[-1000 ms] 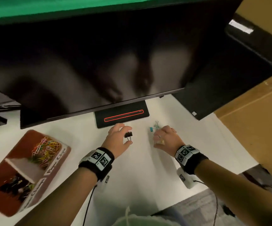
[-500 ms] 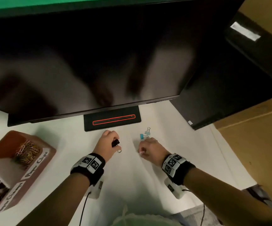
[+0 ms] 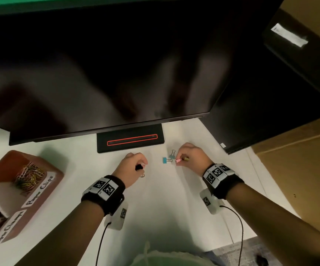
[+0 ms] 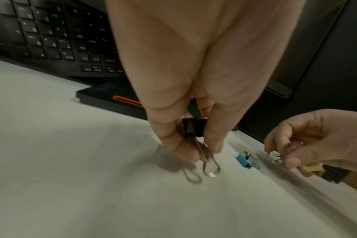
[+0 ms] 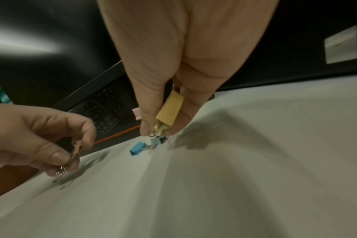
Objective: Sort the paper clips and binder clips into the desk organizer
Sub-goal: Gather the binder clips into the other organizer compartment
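A black binder clip point(image 4: 194, 128) hangs pinched in the left hand point(image 3: 131, 168) grip, wire loops just above the white worktop point(image 3: 164, 208). The right hand point(image 3: 191, 157) grip pinches a yellow clip point(image 5: 169, 111) and a pink one point(image 3: 178, 160) — two blue clips point(image 3: 167, 158) lie just beside it. The brown organizer point(image 3: 45, 186) sits far left, paper clips point(image 3: 29, 175) in its far compartment.

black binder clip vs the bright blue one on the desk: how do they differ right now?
Colour: the black binder clip is black, the blue binder clip bright blue. State: the black one is pinched in the left hand, wire handles hanging down; the blue one lies loose on the white desk, untouched. Both remain outside the organizer.
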Available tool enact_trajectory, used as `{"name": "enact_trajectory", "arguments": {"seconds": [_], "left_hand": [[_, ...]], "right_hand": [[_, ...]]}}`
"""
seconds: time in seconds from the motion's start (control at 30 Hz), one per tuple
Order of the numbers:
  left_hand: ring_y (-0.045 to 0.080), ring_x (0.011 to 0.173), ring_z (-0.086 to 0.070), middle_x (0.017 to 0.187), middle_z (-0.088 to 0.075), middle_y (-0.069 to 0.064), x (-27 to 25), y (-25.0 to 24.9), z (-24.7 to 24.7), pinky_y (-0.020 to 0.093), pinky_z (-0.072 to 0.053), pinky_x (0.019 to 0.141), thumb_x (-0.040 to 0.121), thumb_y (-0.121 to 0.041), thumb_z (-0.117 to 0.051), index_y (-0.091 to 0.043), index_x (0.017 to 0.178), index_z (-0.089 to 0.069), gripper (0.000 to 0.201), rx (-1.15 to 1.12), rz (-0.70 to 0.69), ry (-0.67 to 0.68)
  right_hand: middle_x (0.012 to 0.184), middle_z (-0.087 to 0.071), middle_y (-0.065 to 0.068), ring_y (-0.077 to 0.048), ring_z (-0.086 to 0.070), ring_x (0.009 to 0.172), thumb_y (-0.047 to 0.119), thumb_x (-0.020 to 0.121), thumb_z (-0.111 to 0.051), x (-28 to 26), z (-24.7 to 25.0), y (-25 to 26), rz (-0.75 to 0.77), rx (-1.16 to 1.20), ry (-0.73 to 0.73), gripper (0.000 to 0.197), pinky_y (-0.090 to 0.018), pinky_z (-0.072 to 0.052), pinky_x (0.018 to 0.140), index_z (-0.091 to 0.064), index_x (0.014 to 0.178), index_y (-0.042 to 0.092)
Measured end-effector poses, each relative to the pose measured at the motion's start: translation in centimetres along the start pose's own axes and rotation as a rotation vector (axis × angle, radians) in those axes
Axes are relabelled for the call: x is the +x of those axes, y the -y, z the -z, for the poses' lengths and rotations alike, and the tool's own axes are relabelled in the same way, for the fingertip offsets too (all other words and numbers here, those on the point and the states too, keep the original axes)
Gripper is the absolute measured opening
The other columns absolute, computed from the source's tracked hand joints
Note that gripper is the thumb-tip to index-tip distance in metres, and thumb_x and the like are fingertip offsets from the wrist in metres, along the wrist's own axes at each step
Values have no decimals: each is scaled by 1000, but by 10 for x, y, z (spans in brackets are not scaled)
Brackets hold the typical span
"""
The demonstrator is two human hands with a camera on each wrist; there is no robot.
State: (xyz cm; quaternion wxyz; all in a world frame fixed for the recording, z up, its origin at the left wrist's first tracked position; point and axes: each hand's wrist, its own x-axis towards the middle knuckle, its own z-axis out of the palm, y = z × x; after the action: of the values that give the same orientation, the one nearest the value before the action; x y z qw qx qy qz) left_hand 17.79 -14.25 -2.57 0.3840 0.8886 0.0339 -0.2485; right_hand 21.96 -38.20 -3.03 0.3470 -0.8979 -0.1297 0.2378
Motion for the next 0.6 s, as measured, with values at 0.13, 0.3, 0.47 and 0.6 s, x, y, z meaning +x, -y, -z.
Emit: {"name": "enact_trajectory", "arguments": {"seconds": [0.13,0.3,0.47,0.6], "left_hand": [[15,96,-51,110,-40,0,12,-20,-10,25,-45,96,91,0,-43,-19,112,-58,31,-15,-3,25],[14,94,-52,115,-44,4,28,-37,-25,19,-38,92,88,-9,-55,-16,112,-59,26,-56,57,-16],[17,101,-51,116,-41,1,35,-41,-43,27,-43,95,78,-25,-71,-18,114,-55,39,45,31,-24],[22,96,-55,114,-47,7,37,-40,-47,27,-45,91,84,-16,-64,-14,104,-57,22,159,-36,-16]], "right_hand": [[92,-65,-8,-23,-61,85,9,75,-72,14,7,6,17,-55,52,12,-29,-49,83,-68,87,9],[93,-66,-7,-23,-60,89,13,83,-65,23,10,9,-36,-131,150,40,-30,-47,87,-56,121,17],[106,-61,-12,-28,-58,96,10,86,-57,31,10,13,10,-243,219,29,-33,-46,91,-63,114,16],[111,-53,-12,-28,-57,95,8,85,-59,31,5,9,-5,-239,171,21,-27,-44,88,-67,103,11]]}}
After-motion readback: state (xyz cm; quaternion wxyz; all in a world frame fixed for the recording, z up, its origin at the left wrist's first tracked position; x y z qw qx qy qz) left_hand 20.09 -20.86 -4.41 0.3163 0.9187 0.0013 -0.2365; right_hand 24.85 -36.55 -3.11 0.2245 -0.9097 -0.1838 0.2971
